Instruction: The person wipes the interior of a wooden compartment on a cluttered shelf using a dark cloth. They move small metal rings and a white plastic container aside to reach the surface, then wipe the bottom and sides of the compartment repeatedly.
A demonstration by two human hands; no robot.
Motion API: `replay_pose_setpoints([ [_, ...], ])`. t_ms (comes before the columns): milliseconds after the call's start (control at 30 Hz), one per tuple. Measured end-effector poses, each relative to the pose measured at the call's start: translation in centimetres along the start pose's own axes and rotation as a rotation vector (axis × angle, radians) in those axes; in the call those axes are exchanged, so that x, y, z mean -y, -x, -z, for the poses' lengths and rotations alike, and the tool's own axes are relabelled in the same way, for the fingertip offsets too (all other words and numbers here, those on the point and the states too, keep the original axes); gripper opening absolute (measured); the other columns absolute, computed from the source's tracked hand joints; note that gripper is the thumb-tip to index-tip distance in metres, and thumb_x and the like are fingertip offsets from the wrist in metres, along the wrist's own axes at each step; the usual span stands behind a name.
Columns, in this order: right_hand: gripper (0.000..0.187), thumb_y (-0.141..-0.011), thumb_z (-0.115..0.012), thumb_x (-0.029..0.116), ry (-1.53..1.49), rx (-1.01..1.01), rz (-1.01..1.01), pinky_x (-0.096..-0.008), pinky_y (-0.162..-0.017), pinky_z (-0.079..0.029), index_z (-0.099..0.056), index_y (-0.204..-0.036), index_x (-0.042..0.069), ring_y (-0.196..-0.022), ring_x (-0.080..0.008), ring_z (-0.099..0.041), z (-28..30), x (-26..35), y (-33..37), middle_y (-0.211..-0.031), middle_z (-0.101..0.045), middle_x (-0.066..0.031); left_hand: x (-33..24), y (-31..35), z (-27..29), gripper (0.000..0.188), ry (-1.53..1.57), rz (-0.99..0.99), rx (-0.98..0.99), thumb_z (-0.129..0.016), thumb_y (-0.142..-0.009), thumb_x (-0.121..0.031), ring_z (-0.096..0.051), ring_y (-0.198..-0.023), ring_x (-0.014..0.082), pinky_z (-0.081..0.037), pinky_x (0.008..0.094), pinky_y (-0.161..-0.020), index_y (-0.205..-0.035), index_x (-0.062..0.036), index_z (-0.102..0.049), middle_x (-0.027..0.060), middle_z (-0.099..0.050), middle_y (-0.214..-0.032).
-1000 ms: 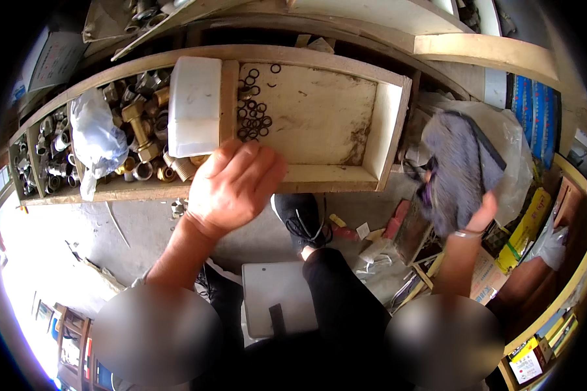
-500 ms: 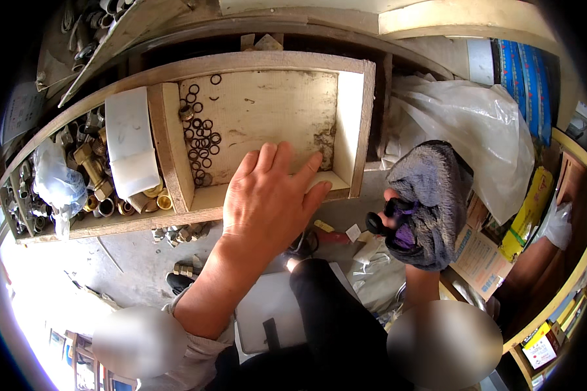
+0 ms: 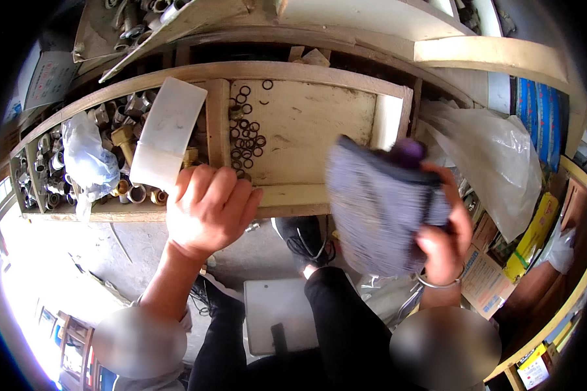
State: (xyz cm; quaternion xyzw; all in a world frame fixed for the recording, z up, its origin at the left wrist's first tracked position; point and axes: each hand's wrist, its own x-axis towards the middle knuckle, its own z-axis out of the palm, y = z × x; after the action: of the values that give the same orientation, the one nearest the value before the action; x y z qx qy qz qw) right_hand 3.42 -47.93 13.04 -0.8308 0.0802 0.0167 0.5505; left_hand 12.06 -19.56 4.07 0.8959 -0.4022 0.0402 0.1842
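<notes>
My left hand (image 3: 210, 207) has its fingers curled over the front board of a wooden drawer (image 3: 293, 210), beside the divider. Close to its fingertips, a white translucent plastic box (image 3: 168, 133) lies tilted over metal fittings (image 3: 120, 140) in the left compartment. Several dark rubber rings (image 3: 246, 140) are scattered along the left side of the right compartment. My right hand (image 3: 445, 238) is closed on a grey fuzzy cloth (image 3: 381, 208) with dark edging, blurred by motion, above the drawer's right front corner. Something purple shows at the cloth's top.
A bag of clear plastic (image 3: 88, 153) rests on the fittings at the left. Plastic sheeting (image 3: 489, 163), blue packs (image 3: 538, 124) and a cardboard carton (image 3: 481, 280) stand at the right. Below the drawer are my shoes and a pale flat panel (image 3: 277, 313).
My left hand has moved left from the right compartment to the drawer's front edge. The right hand has brought the cloth left and turned it. The plastic box now lies more tilted.
</notes>
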Motion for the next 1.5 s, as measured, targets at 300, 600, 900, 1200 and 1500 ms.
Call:
replay_pose_setpoints([
  [300,0.033,-0.084,-0.066,0.024,0.961,0.426,0.32,-0.0501,-0.104,-0.037,-0.066,-0.118,0.02,-0.127,-0.0275,-0.046,-6.0,-1.8,-6.0,-0.136,-0.052,-0.0069,0.1,-0.4,-0.8,0.013,0.016,-0.015,-0.104,-0.072,-0.073,-0.02,-0.052,-0.074,0.0204,-0.046,0.0331,-0.068,-0.072,-0.0125,-0.06,0.0012,-0.049,-0.078],
  [600,0.022,-0.08,-0.069,0.028,0.866,0.593,0.385,-0.0431,-0.098,-0.04,-0.073,-0.102,0.024,-0.123,-0.024,-0.047,-6.1,-1.7,-6.7,-0.135,-0.054,0.0034,0.0,-0.2,-0.8,0.013,-0.003,0.01,-0.108,-0.071,-0.074,-0.021,-0.053,-0.075,0.0194,-0.046,0.032,-0.067,-0.071,-0.0134,-0.06,0.0004,-0.05,-0.079],
  [900,0.016,-0.077,-0.073,0.027,0.973,0.331,0.447,-0.039,-0.088,-0.046,-0.072,-0.091,0.02,-0.115,-0.0238,-0.05,-8.8,-4.2,-7.3,-0.121,-0.058,0.0052,-0.2,-0.2,-1.0,0.013,0.023,0.015,-0.129,-0.07,-0.075,-0.02,-0.054,-0.075,0.0239,-0.047,0.0357,-0.067,-0.073,-0.0111,-0.06,0.0043,-0.048,-0.077],
  [1200,0.009,-0.075,-0.064,0.017,1.184,-0.007,0.538,-0.0322,-0.068,-0.049,-0.069,-0.082,0.012,-0.093,-0.021,-0.055,-9.4,-5.8,-9.2,-0.112,-0.06,0.0001,0.0,-0.2,-1.0,0.012,0.036,0.002,-0.145,-0.069,-0.076,-0.018,-0.053,-0.075,0.0242,-0.047,0.0356,-0.066,-0.072,-0.0106,-0.059,0.005,-0.049,-0.078],
  [1500,0.009,-0.078,-0.062,0.011,1.432,0.117,0.243,-0.0317,-0.047,-0.053,-0.065,-0.076,0.003,-0.059,-0.0216,-0.064,-9.0,-5.1,-7.9,-0.083,-0.058,-0.0099,-0.2,-0.2,-1.1,0.014,0.059,0.02,-0.165,-0.069,-0.075,-0.018,-0.054,-0.075,0.0241,-0.048,0.0352,-0.065,-0.072,-0.0102,-0.058,0.0055,-0.05,-0.08],
])
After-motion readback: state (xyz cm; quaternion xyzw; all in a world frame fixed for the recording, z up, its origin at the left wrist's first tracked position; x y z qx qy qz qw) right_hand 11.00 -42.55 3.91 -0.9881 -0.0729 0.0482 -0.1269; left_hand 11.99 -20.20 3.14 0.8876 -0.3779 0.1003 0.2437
